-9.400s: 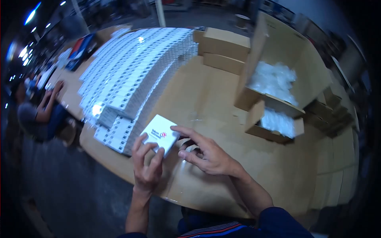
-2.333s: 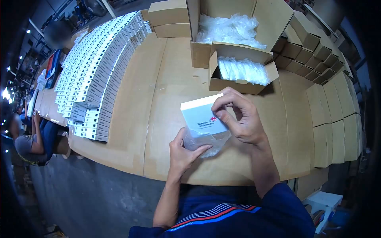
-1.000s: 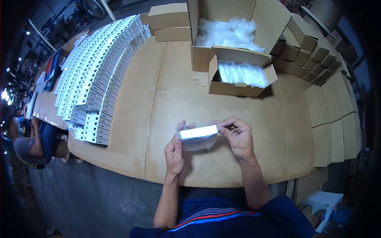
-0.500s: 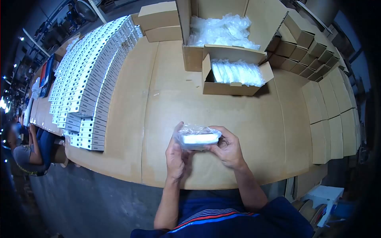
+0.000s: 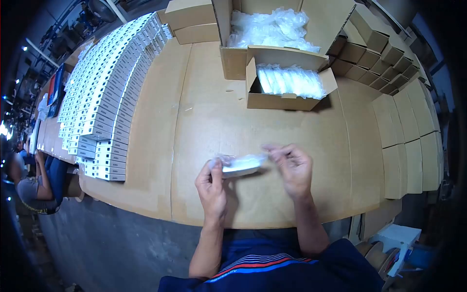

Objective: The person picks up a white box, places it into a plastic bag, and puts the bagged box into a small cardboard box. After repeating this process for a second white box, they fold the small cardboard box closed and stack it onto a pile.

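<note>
A small white item in clear plastic wrap (image 5: 243, 165) is held at its left end by my left hand (image 5: 212, 187), thumb on top. My right hand (image 5: 295, 170) is raised beside the item's right end, its fingertips blurred close to the edge of the plastic; whether they pinch the film cannot be made out. Farther back, an open cardboard box (image 5: 277, 101) holds a row of similar wrapped items (image 5: 291, 81). Behind it a larger open carton (image 5: 233, 63) contains a heap of clear plastic-wrapped pieces (image 5: 272, 29).
Stacked white labelled boxes (image 5: 104, 97) cover the left of the cardboard-covered table (image 5: 204, 126). Brown cartons (image 5: 411, 117) line the right side, with more cartons (image 5: 192, 22) at the back. A person (image 5: 41, 180) sits at far left. A white stand (image 5: 396, 238) is at lower right.
My right hand has moved off the item's right side, out to the right. The item is now held by my left hand and tilts slightly. The view has shifted a little.
</note>
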Motion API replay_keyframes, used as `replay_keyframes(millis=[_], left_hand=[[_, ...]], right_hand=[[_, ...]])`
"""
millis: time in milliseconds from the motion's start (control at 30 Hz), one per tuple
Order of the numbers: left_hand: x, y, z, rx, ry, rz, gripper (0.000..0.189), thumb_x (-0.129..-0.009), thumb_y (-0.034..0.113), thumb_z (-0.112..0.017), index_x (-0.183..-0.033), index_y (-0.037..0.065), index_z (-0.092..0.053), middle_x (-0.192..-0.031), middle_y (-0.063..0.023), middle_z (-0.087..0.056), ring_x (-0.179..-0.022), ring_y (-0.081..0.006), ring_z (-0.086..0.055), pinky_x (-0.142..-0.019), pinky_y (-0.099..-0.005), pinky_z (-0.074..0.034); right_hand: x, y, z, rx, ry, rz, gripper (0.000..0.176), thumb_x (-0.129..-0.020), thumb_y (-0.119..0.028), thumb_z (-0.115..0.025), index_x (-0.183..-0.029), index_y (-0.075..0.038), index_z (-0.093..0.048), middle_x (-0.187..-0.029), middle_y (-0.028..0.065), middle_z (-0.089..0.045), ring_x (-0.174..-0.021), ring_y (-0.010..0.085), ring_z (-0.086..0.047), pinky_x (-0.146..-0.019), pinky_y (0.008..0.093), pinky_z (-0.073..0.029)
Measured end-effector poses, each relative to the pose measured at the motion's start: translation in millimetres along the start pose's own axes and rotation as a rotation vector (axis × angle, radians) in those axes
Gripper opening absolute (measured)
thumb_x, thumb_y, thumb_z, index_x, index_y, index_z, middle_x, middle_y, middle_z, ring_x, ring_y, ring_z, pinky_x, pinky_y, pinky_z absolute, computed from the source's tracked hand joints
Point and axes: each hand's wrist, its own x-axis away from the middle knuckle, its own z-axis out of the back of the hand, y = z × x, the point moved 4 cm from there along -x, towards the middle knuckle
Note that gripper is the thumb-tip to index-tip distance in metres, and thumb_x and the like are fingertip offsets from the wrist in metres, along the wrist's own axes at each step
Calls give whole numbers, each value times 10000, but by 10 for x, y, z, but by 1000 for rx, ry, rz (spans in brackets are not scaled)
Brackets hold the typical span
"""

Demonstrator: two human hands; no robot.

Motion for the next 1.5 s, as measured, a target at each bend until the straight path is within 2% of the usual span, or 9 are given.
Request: replay_keyframes(millis=[200,400,567,667,833,1000,1100,1267,1500], left_hand=[[-90,-4,-129,76,19,10,329,-1097,300,-551,-1096,-4,-675,-1007,-66,-701,-899,-124,-683,-777,-298,-596],[-111,-29,-220,100,-24,55,428,-1110,344,-503,-1117,-47,-675,-918,-78,-704,-840,-143,-699,-739,-298,-598],[-116,130,-248,73,-151,26,509,-1111,237,-492,-1567,48,-364,-1151,-101,-661,-968,-156,-680,-807,-307,-586],[-139,180,-176,-335,-376,-294,517,-1062,136,-582,-1539,23,-420,-1125,-83,-666,-1002,-157,-655,-872,-314,-548],[-270,248,-283,-425,-488,-85,185,-955,33,-710,-1132,-20,-698,-1212,-91,-638,-1068,-153,-604,-902,-296,-491],[-582,297,-472,-406,-542,-260,268,-1020,104,-624,-1268,9,-660,-1238,-133,-631,-1101,-204,-617,-929,-336,-501],[-862,381,-654,-529,-435,-345,402,-1091,225,-469,-1440,42,-550,-1341,-190,-585,-1138,-322,-629,-961,-424,-524],[-1193,262,-926,-1057,-438,-578,446,-1078,196,-517,-1513,103,-495,-1410,-187,-533,-1164,-354,-613,-996,-450,-510],[-1275,121,-871,-947,-354,-563,473,-1056,148,-544,-1501,3,-473,-1384,-263,-578,-1258,-410,-579,-1053,-461,-479]], right_hand=[[-88,-295,-111,480,-337,219,329,-835,3,-799,-1158,-41,-757,-1446,176,-593,-1320,282,-582,-1083,373,-489],[-126,-218,-96,534,-248,91,382,-802,-24,-834,-1174,-65,-760,-1126,140,-770,-1063,258,-737,-971,357,-558],[-127,-153,-34,469,-211,30,331,-810,-39,-832,-1132,-30,-755,-1197,156,-743,-1141,287,-705,-998,380,-540],[-180,-301,-32,584,-222,193,330,-792,-31,-830,-1114,-28,-755,-1207,145,-731,-1199,303,-666,-1017,383,-529],[-220,-655,-60,932,-270,427,315,-784,-35,-822,-1088,-39,-741,-1120,92,-728,-1125,322,-645,-949,405,-533],[-376,-821,67,959,-422,378,245,-827,-43,-791,-1054,-21,-702,-997,92,-701,-855,309,-679,-759,405,-557],[-507,-1021,167,947,-169,389,189,-852,-13,-769,-1022,-14,-687,-919,108,-667,-769,254,-690,-660,380,-557],[-732,-923,275,643,284,344,176,-904,34,-731,-1058,32,-647,-1008,109,-651,-816,185,-744,-603,261,-635],[-1108,-629,9,782,401,563,290,-898,35,-734,-1176,15,-653,-1025,127,-639,-802,212,-727,-601,287,-655]])
